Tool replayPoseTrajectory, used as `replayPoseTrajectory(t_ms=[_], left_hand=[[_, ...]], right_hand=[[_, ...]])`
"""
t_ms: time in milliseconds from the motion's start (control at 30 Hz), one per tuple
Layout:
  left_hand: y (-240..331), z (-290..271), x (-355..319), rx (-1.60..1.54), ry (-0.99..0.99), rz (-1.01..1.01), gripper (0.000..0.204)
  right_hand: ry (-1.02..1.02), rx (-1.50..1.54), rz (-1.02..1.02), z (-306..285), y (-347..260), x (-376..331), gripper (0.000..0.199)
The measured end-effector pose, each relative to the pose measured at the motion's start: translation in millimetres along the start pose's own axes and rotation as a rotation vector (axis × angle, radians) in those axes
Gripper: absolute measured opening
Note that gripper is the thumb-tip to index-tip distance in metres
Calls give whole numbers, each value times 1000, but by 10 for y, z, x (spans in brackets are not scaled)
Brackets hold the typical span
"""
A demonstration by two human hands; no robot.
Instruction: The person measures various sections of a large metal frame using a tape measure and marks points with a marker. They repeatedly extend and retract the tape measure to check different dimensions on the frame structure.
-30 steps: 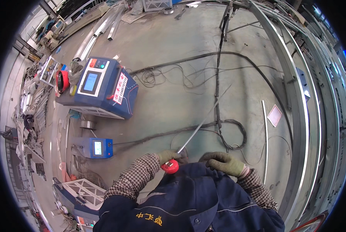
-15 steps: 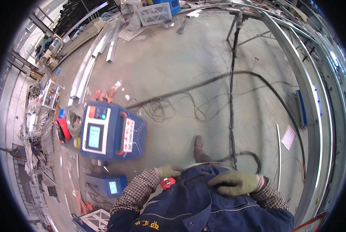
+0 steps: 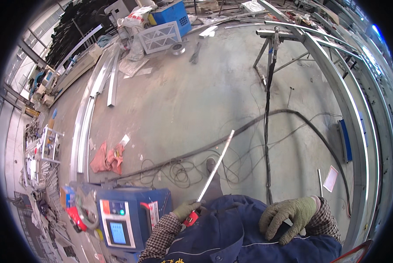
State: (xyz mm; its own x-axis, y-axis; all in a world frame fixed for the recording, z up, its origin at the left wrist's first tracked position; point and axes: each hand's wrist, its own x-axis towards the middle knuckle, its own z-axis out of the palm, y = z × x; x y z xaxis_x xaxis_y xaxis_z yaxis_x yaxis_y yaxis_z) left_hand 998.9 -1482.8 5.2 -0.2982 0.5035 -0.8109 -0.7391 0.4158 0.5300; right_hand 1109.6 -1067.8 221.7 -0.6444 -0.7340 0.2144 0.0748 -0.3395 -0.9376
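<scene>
A: The machine (image 3: 137,206) and the black cable (image 3: 288,111) were found lower in view than in the earlier frame; forward walking was inferred. Where was the tape (image 3: 190,218) located?

B: It was held in the left hand (image 3: 186,209), just beside the jacket (image 3: 236,219). The fingers were closed around it.

A: And the blade (image 3: 216,167)?

B: It was seen drawn out, slanted up and rightward, with a shoe (image 3: 211,164) just left of it. Half a second earlier it could not be made out. Its tip was overlapped with the cable in view; contact could not be told.

A: Was the right hand (image 3: 289,218) altered?

B: Yes. It was shifted rightward and its fingers were more widely spread, half curled. Nothing was seen held; whether the jacket was touched could not be told.

A: Bearing on the work?

B: No piece was seen set against the blade, so the tape was judged to be carried, not applied.
</scene>
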Motion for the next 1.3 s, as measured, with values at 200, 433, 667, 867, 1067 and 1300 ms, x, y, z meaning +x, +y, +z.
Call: replayPoseTrajectory(t_ms=[200, 433, 667, 867, 1067, 1300], left_hand=[[1579, -800, 733, -180, -20, 71, 39], [3764, -1196, 1475, 120, -180, 27, 42], [5979, -749, 2884, 284, -717, 281, 48], [7778, -446, 3782, 476, -979, 203, 46], [9182, 237, 4794, 756, -1113, 232, 45], [10423, 285, 5955, 616, -1482, -151, 52]], right_hand=[[149, -34, 170, -1282, -319, 722, 22], [200, -87, 16, -2505, -666, 1285, 25], [110, -161, -15, -4565, -805, 1876, 27], [10, -229, 23, -6363, -1569, 2313, 24], [-27, -206, 103, -7739, -2109, 2514, 25], [150, -362, 186, -9361, -2526, 2587, 25]])
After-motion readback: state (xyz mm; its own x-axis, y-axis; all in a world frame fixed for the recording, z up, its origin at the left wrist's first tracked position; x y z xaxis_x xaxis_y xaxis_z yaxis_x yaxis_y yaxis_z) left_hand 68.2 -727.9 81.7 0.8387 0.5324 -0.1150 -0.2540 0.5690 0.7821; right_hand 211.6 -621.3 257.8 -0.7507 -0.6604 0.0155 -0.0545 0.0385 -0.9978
